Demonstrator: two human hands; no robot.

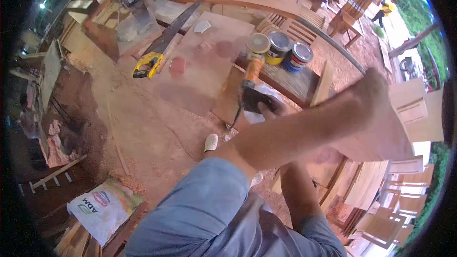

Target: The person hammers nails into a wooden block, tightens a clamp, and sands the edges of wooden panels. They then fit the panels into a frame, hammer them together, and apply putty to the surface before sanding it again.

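Note:
My left forearm crosses over my right one. At its far end, my left hand [373,85] is blurred beside a wooden panel [376,131]; its fingers cannot be made out. Below that forearm, my right hand [273,107] is closed on a dark flat object [255,100]. Just beyond stands an orange cylindrical thing [254,69] with a grey end, and a dark cord hangs near it. Three cans, one with a pale lid [258,43], one yellow [274,58] and one blue [294,64], stand together on a dark wooden board [297,82].
A yellow-handled saw [150,64] lies on a large brownish board [190,81]. A printed sack [102,212] is at lower left. Wooden chairs [350,19] stand at upper right, panels [383,223] at lower right. A person in yellow [386,8] is far off.

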